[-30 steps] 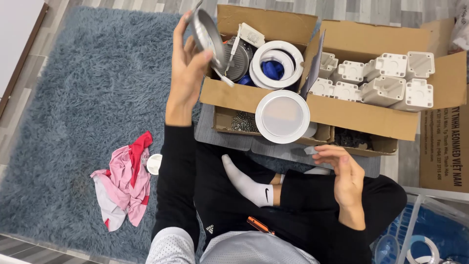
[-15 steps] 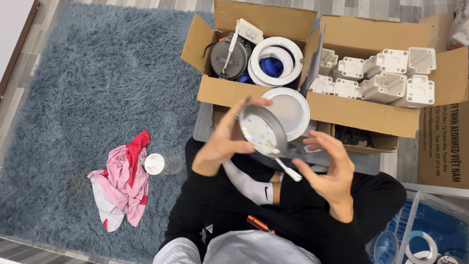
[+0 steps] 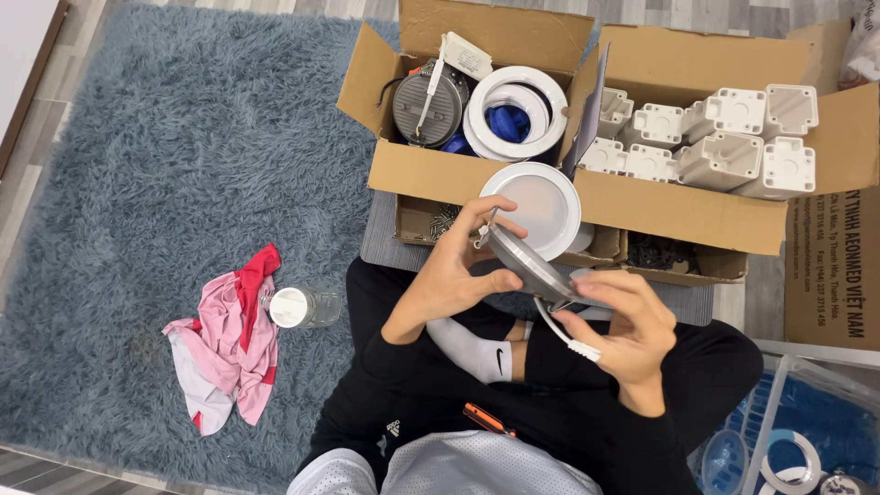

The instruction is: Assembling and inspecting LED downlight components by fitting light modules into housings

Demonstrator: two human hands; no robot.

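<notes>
The round lamp (image 3: pixel 532 266) is over the person's lap, tilted on its edge. It looks light and stiff, with a smooth face that could slip, so the metal rim is the best place to hold. The left hand (image 3: pixel 458 275) has its fingers closed on the rim. The right hand (image 3: pixel 623 321) curls loosely around its white wire (image 3: pixel 564 337). Just beyond stands a cardboard box (image 3: pixel 440 170), and far left lies a pink cloth (image 3: pixel 229 339).

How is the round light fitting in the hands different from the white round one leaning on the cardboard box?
The grey round light fitting is held tilted, edge-on, by the left hand and right hand; the white round light fitting rests against the brown cardboard box untouched. The held one shows its grey metal back with a white wire trailing; the leaning one shows its white face. Both are flat discs of similar size.
</notes>
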